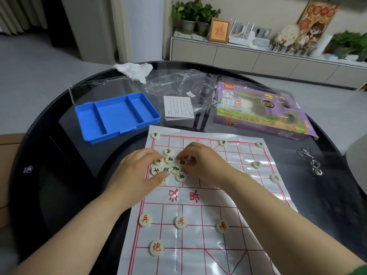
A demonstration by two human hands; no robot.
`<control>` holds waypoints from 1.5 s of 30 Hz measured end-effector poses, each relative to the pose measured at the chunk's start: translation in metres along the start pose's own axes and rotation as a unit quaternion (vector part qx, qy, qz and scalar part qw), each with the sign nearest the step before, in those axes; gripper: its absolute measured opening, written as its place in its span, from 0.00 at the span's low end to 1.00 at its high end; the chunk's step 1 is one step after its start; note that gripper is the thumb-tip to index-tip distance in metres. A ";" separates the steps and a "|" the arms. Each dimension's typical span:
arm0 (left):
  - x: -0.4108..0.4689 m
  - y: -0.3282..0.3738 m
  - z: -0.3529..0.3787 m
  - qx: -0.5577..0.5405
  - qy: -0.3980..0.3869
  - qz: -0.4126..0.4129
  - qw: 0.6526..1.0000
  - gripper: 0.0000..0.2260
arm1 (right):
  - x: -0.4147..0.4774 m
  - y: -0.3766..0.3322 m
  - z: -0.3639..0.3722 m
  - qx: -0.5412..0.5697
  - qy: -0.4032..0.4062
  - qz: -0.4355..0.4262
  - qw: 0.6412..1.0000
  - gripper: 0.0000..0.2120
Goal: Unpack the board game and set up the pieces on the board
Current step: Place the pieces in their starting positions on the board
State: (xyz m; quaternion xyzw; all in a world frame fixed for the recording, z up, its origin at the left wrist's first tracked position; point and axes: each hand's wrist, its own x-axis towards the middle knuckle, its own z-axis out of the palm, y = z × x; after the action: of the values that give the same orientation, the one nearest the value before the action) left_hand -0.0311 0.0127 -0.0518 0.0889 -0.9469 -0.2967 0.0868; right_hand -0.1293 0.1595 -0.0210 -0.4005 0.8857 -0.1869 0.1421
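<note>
While palms down, hands (139,171) (204,165) on pcs (175,169)

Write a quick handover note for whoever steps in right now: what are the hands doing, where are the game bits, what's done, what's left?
Left hand: fingers rest on the pile of black-lettered pieces on the paper board.
Right hand: pinches one piece from that pile.
Done: blue tray stands empty; three red soldiers and a red cannon placed on the near side; several black pieces placed along the far and right edges, such as the corner chariot.
Left: place the pile; other red pieces are not in view.
</note>
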 end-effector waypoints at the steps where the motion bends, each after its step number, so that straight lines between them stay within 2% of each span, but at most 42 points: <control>1: 0.000 0.001 0.000 0.001 0.002 -0.006 1.000 0.21 | 0.001 -0.001 0.000 0.000 -0.002 -0.001 1.000 0.15; 6: 0.001 0.005 -0.001 -0.002 -0.003 -0.031 1.000 0.25 | 0.006 -0.009 0.003 -0.002 -0.007 -0.014 1.000 0.16; 11: 0.002 0.003 -0.001 -0.033 0.005 -0.054 0.998 0.27 | 0.014 -0.015 0.010 0.057 0.022 -0.003 0.998 0.16; 16: 0.001 0.003 -0.001 -0.032 0.014 -0.046 0.998 0.27 | 0.018 -0.019 0.011 0.085 0.022 0.004 0.996 0.19; 24: 0.001 0.003 -0.003 -0.051 0.018 -0.053 0.997 0.26 | 0.018 -0.013 0.008 0.092 0.018 0.002 0.996 0.18; 28: 0.003 0.000 -0.003 -0.083 0.015 -0.064 0.994 0.24 | 0.020 -0.006 0.003 0.120 0.053 0.026 0.991 0.16; 31: 0.006 0.000 -0.002 -0.101 0.016 -0.068 0.992 0.23 | 0.028 -0.008 0.001 0.090 0.054 0.020 0.994 0.15; 35: 0.008 0.000 -0.002 -0.108 0.027 -0.067 0.992 0.20 | 0.042 -0.016 0.003 0.027 -0.004 -0.012 1.000 0.20; 38: 0.015 0.000 -0.004 -0.097 0.041 -0.070 0.992 0.19 | 0.046 -0.018 0.003 -0.001 -0.029 -0.018 0.999 0.19; 45: 0.023 0.005 -0.006 -0.076 0.037 -0.083 0.993 0.22 | 0.043 -0.013 -0.004 -0.026 -0.017 0.004 1.000 0.15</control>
State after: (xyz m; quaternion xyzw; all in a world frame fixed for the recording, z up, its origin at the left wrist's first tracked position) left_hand -0.0529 0.0082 -0.0413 0.1713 -0.9069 -0.3706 0.1038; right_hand -0.1497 0.1191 -0.0161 -0.4034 0.8895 -0.1563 0.1470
